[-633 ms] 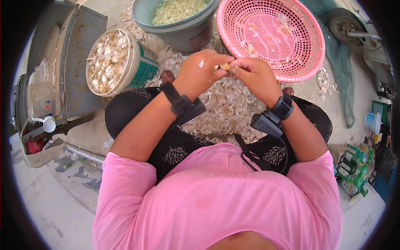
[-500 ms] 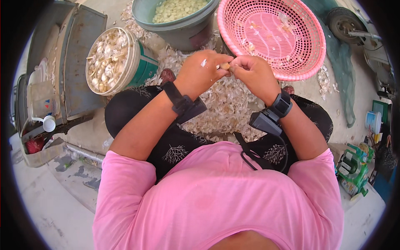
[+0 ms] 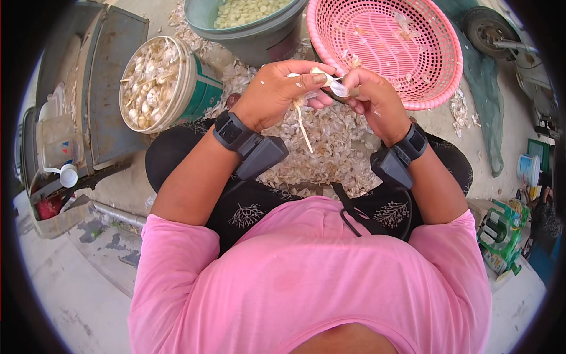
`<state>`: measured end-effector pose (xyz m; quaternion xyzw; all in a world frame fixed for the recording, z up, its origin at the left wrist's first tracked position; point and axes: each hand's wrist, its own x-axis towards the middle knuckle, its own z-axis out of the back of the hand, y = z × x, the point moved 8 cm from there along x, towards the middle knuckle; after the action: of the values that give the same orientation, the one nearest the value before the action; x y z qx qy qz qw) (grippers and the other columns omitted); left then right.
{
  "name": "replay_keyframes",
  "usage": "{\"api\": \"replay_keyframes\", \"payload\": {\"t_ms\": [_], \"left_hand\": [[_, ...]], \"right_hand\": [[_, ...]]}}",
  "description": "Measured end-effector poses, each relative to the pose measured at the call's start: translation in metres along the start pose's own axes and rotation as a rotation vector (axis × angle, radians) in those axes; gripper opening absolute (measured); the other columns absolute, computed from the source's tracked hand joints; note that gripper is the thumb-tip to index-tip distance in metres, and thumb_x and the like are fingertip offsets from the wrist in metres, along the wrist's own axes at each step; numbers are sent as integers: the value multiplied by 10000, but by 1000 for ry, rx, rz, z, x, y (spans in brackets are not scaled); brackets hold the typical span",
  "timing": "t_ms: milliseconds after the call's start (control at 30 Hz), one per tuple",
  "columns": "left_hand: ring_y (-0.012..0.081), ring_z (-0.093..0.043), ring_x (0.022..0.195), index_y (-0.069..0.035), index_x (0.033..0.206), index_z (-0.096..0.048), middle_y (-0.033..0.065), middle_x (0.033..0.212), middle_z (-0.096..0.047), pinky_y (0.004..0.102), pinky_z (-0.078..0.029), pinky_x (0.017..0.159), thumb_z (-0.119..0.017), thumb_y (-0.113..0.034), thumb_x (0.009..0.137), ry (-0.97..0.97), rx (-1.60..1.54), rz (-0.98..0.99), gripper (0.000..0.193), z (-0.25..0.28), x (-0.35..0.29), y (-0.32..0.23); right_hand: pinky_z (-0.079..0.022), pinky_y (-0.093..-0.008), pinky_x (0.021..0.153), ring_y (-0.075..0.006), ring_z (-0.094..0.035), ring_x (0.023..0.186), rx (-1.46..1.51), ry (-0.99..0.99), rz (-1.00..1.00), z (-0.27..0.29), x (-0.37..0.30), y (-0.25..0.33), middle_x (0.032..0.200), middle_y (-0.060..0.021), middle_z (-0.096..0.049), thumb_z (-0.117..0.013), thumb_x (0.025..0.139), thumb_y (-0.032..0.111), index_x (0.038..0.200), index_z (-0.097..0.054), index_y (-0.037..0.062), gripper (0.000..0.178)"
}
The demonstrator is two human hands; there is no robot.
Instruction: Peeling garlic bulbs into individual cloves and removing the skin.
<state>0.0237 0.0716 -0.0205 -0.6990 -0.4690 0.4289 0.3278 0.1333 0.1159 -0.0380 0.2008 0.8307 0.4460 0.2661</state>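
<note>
Over the heap of papery garlic skins between my knees, my left hand is closed on a garlic bulb. A thin dry stalk hangs down below the fingers of that hand. From the other side, my right hand pinches at the white skin of the garlic with thumb and fingers. The fingers hide part of the bulb. Small flakes of skin stick to the backs of both hands.
A white-and-green bucket of unpeeled garlic leans at the left. Behind it stands a grey-green tub with peeled cloves. A pink basket with skin scraps is at the far right, near green netting and a wheel.
My hands have turned and drawn slightly apart. A white bulb and its hanging stalk now show where only a small brownish piece showed between my fingertips.
</note>
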Motion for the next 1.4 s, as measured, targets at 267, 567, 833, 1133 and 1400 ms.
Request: {"api": "replay_keyframes", "payload": {"t_ms": [267, 567, 833, 1133, 1400], "left_hand": [[136, -616, 718, 1, 911, -516, 92, 847, -598, 228, -500, 623, -610, -70, 792, -167, 169, -57, 168, 20, 7, 13], [112, -581, 602, -18, 770, -569, 75, 681, -605, 247, -454, 541, -751, -219, 647, -300, 720, -64, 298, 17, 2, 8], [210, -574, 663, -10, 771, -587, 100, 714, -600, 306, -447, 620, -716, -170, 648, -199, 946, -216, 240, 2, -1, -4], [100, -569, 673, -17, 905, -514, 67, 852, -613, 214, -472, 606, -632, 0, 735, -135, 561, -363, 209, 5, -1, -10], [97, -574, 635, -14, 935, -496, 62, 794, -583, 218, -479, 532, -638, -49, 763, -337, 523, -231, 226, 10, -8, -10]], "right_hand": [[-398, -259, 579, -128, -501, 630, -816, -322, 519, -3, -9, 39, 668, -19, -529, -566, 735, 111, 864, -585, 26, 156], [-416, -309, 606, -202, -532, 641, -953, -188, 390, -12, -2, 31, 688, -88, -567, -592, 712, 119, 738, -616, 25, 100], [-405, -358, 542, -261, -533, 607, -1163, -174, 584, -25, -7, 37, 642, -108, -553, -579, 671, 114, 672, -567, 25, 90], [-378, -276, 578, -137, -488, 592, -463, -271, 93, 19, 8, 13, 637, -18, -540, -480, 756, 142, 709, -541, 28, 137], [-395, -249, 750, -109, -527, 861, -236, -216, 58, 0, -3, -5, 957, -21, -538, -494, 865, 318, 1046, -480, 82, 298]]}}
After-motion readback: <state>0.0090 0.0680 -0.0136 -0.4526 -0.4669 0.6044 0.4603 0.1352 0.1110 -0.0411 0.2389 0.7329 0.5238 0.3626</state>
